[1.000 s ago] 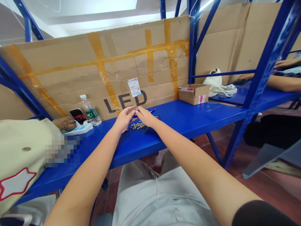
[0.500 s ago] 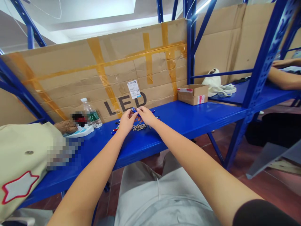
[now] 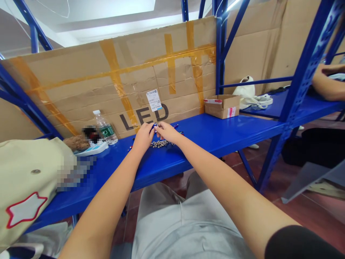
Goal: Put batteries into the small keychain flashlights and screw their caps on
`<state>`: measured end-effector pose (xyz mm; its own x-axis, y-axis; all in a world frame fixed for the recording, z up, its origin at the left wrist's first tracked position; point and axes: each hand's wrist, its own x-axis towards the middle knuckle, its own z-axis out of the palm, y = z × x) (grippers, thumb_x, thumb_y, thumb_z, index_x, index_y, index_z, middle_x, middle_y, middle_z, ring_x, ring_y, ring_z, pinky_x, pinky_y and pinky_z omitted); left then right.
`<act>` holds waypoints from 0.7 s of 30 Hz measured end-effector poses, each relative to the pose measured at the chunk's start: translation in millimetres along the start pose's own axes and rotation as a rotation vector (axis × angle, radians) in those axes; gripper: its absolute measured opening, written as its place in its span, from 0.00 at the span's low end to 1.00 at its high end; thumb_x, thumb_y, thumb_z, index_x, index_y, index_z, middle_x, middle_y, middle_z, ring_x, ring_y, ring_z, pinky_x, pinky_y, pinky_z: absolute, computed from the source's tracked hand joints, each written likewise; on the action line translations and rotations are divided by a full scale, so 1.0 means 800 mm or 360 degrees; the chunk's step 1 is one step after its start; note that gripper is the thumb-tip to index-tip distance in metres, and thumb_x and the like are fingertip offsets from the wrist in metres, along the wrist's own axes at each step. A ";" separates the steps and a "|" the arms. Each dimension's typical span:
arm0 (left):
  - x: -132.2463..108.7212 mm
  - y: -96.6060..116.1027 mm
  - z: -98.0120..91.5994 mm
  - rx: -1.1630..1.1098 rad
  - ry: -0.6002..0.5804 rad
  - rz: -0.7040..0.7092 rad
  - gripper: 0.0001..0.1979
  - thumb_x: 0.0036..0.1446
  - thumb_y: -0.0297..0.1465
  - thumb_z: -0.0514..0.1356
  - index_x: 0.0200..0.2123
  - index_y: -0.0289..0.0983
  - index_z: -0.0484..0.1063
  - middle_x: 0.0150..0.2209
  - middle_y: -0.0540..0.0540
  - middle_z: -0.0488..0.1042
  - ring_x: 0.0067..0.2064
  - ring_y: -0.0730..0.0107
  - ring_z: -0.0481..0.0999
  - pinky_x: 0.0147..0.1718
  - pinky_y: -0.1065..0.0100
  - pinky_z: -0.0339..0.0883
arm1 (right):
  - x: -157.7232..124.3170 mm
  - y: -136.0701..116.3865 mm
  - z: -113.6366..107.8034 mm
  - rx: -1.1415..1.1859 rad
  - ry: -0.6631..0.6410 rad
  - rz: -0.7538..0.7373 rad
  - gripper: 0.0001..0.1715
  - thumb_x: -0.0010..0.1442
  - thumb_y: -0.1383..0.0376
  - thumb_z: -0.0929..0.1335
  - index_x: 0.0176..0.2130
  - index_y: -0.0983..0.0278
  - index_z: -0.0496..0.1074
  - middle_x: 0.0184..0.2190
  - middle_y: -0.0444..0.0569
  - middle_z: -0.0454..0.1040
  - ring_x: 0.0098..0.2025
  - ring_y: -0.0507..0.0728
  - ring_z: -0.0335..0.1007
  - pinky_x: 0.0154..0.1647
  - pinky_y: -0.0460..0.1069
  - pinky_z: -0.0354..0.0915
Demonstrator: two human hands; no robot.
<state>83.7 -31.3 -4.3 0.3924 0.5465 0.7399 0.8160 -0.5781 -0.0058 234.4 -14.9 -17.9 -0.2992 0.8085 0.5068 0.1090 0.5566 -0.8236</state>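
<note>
My left hand [image 3: 145, 136] and my right hand [image 3: 165, 131] meet over the blue shelf, fingertips together. Between them is a small blue item [image 3: 154, 126], pinched by the fingers of both hands; its exact shape is mostly hidden. Just below my hands lies a pile of small metallic pieces [image 3: 159, 144]. Several thin pen-like items [image 3: 175, 126] stick out beside and behind my right hand, and a few more ends show left of my left hand.
A water bottle [image 3: 105, 127], a brown fluffy thing and a white-blue device [image 3: 93, 149] stand at left, near a cream bag [image 3: 32, 180]. An open cardboard box [image 3: 222, 106] sits at right. Cardboard [image 3: 134, 79] backs the shelf [image 3: 205, 138]. Another person's arm [image 3: 327, 84] shows far right.
My left hand has turned, its back now covering more of the blue item. The fingers of my right hand have curled further under. The view has shifted slightly.
</note>
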 end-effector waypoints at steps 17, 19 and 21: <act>-0.002 -0.024 -0.003 -0.0080 -0.0109 0.0168 0.14 0.64 0.29 0.52 0.49 0.34 0.71 0.40 0.42 0.73 0.44 0.62 0.73 0.46 0.64 0.67 | -0.008 0.005 -0.003 -0.0682 -0.0070 -0.0131 0.13 0.67 0.61 0.58 0.30 0.61 0.58 0.28 0.46 0.69 0.33 0.54 0.66 0.37 0.49 0.61; -0.002 -0.022 -0.004 -0.0084 -0.0120 0.0177 0.14 0.63 0.28 0.52 0.49 0.34 0.71 0.40 0.42 0.73 0.44 0.63 0.73 0.46 0.64 0.67 | -0.009 0.004 -0.003 -0.0621 -0.0052 -0.0143 0.14 0.68 0.59 0.57 0.31 0.61 0.58 0.29 0.46 0.69 0.34 0.54 0.66 0.38 0.49 0.62; -0.002 -0.021 -0.004 -0.0089 -0.0122 0.0167 0.15 0.63 0.29 0.52 0.50 0.35 0.71 0.40 0.42 0.73 0.43 0.63 0.72 0.46 0.64 0.66 | -0.009 0.003 -0.003 -0.0620 -0.0037 -0.0169 0.15 0.68 0.59 0.56 0.32 0.62 0.59 0.30 0.47 0.70 0.36 0.55 0.67 0.40 0.49 0.62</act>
<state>68.0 -24.4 -2.8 0.5076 0.5248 0.6834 0.7447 -0.6661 -0.0415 238.9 -18.9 -23.0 -0.3490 0.7404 0.5744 0.4260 0.6713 -0.6065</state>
